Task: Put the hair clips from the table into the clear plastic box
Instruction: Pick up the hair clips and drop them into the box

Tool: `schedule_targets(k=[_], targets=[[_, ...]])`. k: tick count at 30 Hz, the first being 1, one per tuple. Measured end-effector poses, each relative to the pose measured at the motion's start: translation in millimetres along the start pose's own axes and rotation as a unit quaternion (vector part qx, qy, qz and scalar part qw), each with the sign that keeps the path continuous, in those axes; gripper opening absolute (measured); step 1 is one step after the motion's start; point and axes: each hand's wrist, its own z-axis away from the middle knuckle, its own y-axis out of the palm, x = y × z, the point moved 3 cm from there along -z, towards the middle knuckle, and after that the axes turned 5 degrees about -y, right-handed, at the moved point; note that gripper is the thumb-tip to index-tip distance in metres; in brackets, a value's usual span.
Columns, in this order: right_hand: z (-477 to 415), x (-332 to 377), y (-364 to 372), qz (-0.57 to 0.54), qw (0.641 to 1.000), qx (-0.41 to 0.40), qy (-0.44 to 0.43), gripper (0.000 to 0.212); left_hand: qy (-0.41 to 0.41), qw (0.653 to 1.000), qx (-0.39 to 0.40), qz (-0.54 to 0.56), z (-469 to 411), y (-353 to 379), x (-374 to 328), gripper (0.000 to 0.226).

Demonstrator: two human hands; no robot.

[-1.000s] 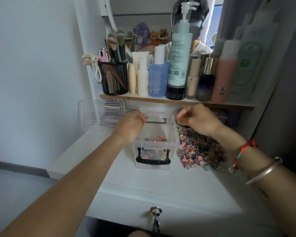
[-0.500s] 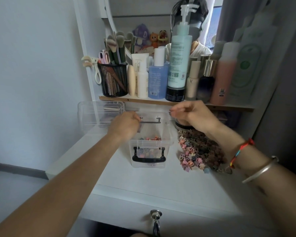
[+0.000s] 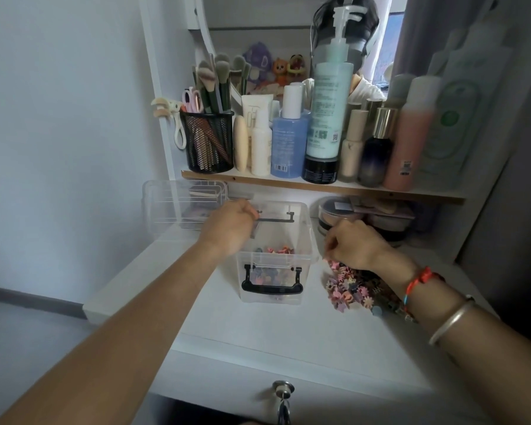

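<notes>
The clear plastic box [image 3: 304,240] with black handles stands open in the middle of the white table, and a few coloured hair clips [image 3: 278,250] lie in its bottom. My left hand [image 3: 229,228] grips the box's left rim with bent fingers. A heap of small flower-shaped hair clips [image 3: 348,288] in pink, purple and brown lies on the table just right of the box. My right hand [image 3: 354,243] rests on the far end of that heap. Its fingers curl downward into the clips and the fingertips are hidden.
A clear lid or tray [image 3: 181,204] lies at the back left. Round cosmetic jars [image 3: 337,210] sit under the wooden shelf [image 3: 319,185], which carries bottles and a black mesh brush cup [image 3: 207,142]. A key [image 3: 283,394] sticks out of the drawer below.
My right hand has dropped from above the box's right rim down and to the right onto the heap of clips. My left hand has stayed at the box's left rim.
</notes>
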Motion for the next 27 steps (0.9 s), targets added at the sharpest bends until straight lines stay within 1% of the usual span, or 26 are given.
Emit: schedule_targets(k=[3,4,5,6,7,8,9,10,11,12,14,16,18,19,20,22,27], targets=[[-1.5,1.2,1.9,0.011,1.000,0.015,-0.012,0.023,0.001,1.000,0.001,0.007,-0.7,0.2,0.1,0.022],[-1.9,1.3,-1.4,0.001,1.000,0.004,-0.009,0.021,0.002,1.000,0.000,0.009,-0.8,0.2,0.1,0.022],[-1.5,2.9,-8.4,-0.032,0.999,-0.030,-0.008,0.017,0.004,1.000,0.000,0.010,-1.1,0.4,0.2,0.022],[-0.5,5.4,-18.0,-0.103,0.992,-0.072,-0.006,0.014,0.004,1.000,-0.001,0.012,-1.3,0.6,0.3,0.022],[1.3,9.5,-28.6,-0.209,0.971,-0.112,-0.013,0.015,0.004,1.000,-0.001,0.013,-1.8,1.0,0.7,0.022],[3.3,14.6,-39.0,-0.319,0.937,-0.138,-0.026,0.020,0.003,1.000,-0.001,0.014,-2.2,1.3,0.7,0.022],[5.2,20.2,-48.3,-0.405,0.901,-0.149,-0.046,0.021,0.001,1.000,0.000,0.016,-2.8,1.5,0.7,0.022],[6.9,24.9,-54.8,-0.444,0.882,-0.145,-0.067,0.018,0.001,1.000,0.001,0.019,-3.3,2.1,0.8,0.022],[7.4,29.9,-58.1,-0.438,0.885,-0.132,-0.084,0.012,0.002,1.000,0.002,0.020,-3.7,2.4,0.8,0.022],[6.4,31.8,-59.1,-0.414,0.896,-0.129,-0.092,0.010,0.003,1.000,0.001,0.020,-4.1,2.8,0.6,0.022],[3.0,26.0,-55.3,-0.353,0.921,-0.146,-0.072,0.015,0.006,1.000,0.000,0.017,-4.2,3.0,0.5,0.022],[-1.3,13.0,-44.5,-0.238,0.958,-0.156,-0.038,0.017,0.010,1.000,0.000,0.013,-4.1,2.9,0.4,0.022],[-5.1,1.1,-23.3,-0.108,0.989,-0.097,-0.005,0.018,0.009,1.000,0.000,0.013,-4.3,3.0,0.3,0.023],[-6.0,-3.1,-12.8,-0.060,0.996,-0.058,0.010,0.018,0.007,1.000,0.000,0.014,-4.5,3.3,0.5,0.024],[-6.2,-4.2,-5.2,-0.030,0.999,-0.031,0.020,0.018,0.007,1.000,0.000,0.015,-4.6,3.3,0.9,0.025],[-6.2,-3.0,2.7,-0.007,0.999,-0.011,0.030,0.018,0.008,1.000,0.000,0.019,-4.5,3.7,1.4,0.026],[-9.8,1.1,6.2,-0.007,1.000,-0.011,0.025,0.022,0.007,1.000,0.003,0.024,-5.3,3.9,1.7,0.022]])
